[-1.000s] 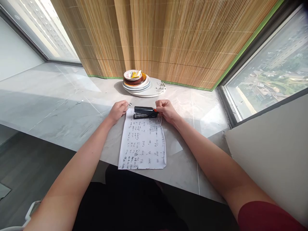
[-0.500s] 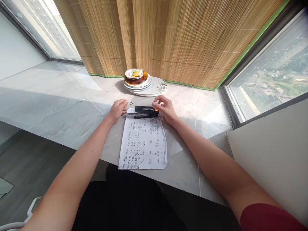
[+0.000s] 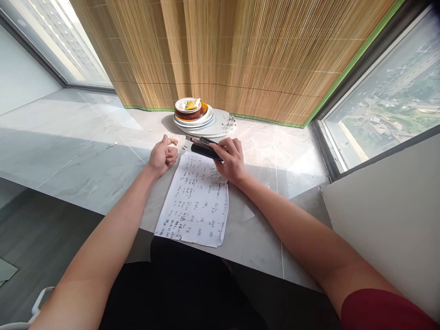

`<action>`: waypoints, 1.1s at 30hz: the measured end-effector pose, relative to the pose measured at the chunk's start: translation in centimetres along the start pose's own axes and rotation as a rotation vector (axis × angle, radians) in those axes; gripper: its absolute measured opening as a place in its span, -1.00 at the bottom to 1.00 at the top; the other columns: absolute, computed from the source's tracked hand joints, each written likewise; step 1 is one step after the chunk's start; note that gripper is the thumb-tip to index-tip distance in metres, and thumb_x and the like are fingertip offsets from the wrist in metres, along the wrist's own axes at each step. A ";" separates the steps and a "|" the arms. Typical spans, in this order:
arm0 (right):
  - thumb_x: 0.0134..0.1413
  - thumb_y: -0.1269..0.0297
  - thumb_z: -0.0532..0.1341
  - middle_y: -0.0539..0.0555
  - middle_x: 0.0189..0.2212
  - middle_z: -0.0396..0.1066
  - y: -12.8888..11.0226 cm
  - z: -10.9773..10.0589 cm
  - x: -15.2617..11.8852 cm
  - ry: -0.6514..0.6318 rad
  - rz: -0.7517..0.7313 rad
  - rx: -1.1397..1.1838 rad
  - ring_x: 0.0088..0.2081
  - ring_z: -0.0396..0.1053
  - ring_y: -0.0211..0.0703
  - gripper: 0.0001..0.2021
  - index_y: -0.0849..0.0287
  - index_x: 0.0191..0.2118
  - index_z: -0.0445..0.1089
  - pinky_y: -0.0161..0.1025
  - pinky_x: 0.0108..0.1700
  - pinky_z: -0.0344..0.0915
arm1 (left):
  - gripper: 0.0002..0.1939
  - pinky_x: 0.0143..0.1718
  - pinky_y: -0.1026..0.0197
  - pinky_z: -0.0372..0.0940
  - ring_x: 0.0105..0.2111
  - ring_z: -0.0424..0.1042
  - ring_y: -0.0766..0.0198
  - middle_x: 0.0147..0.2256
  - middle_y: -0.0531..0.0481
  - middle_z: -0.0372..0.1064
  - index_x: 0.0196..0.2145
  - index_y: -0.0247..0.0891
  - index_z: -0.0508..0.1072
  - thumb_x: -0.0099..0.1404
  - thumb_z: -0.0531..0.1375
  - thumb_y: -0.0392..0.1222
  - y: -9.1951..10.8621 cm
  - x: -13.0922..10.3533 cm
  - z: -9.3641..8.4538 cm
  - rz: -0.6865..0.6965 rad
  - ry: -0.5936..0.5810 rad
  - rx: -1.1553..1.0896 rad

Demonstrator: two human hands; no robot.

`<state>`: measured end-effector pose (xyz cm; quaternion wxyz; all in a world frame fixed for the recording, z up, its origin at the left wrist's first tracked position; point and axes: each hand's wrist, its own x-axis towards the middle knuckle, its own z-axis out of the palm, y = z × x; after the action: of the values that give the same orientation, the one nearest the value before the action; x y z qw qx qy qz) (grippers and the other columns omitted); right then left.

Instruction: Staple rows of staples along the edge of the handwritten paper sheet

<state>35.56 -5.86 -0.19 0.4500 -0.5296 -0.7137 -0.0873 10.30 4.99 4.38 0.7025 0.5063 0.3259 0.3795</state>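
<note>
My right hand grips a black stapler near its hinged end. The stapler stands opened, its metal arm swung away from the base, over the top edge of a handwritten sheet of paper. My left hand is closed beside the sheet's upper left corner, fingers curled, with thumb and forefinger near each other. Whether anything is inside that hand is hidden. Two tiny dark pieces, perhaps staple strips, lie on the counter between the left hand and the stapler.
A stack of plates with a small yellow packet on top stands behind the hands. A bamboo blind hangs at the back. The grey stone counter has small scraps at left. Windows flank both sides.
My right hand has closed on the stapler and lifted its front, turning it. The paper has rotated and shifted left. My left hand has turned, its thumb now uppermost.
</note>
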 end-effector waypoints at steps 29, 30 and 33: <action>0.31 0.33 0.22 0.13 -0.05 0.38 -1.9 -0.5 -0.3 -0.208 -0.094 -0.050 0.00 0.26 0.15 -0.50 -0.30 0.28 0.37 0.16 0.15 0.24 | -0.58 -0.79 0.43 0.05 -0.75 0.08 0.45 -0.59 0.15 0.11 -0.28 -0.28 0.42 0.62 0.11 0.10 0.1 0.0 0.3 -0.392 -0.073 -0.253; 0.30 0.32 0.23 0.14 -0.05 0.36 -1.8 -0.5 -0.1 -0.155 -0.032 -0.021 -0.01 0.26 0.17 -0.53 -0.25 0.26 0.40 0.18 0.13 0.24 | -0.60 -0.77 0.43 0.05 -0.74 0.06 0.46 -0.58 0.17 0.08 -0.30 -0.27 0.40 0.62 0.12 0.06 0.2 0.1 0.3 -0.342 -0.071 -0.270; 0.30 0.23 0.25 0.15 -0.12 0.31 -1.4 -0.7 0.4 -0.018 0.108 0.113 -0.07 0.27 0.13 -0.65 -0.09 0.17 0.46 0.15 0.03 0.31 | -0.63 -0.71 0.40 0.09 -0.70 0.07 0.46 -0.56 0.19 0.03 -0.38 -0.24 0.30 0.62 0.12 -0.06 0.6 0.1 0.3 -0.178 -0.047 -0.323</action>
<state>34.79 -6.64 1.02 0.4768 -0.5419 -0.6919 -0.0175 10.48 5.06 4.98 0.8130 0.3648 0.2876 0.3512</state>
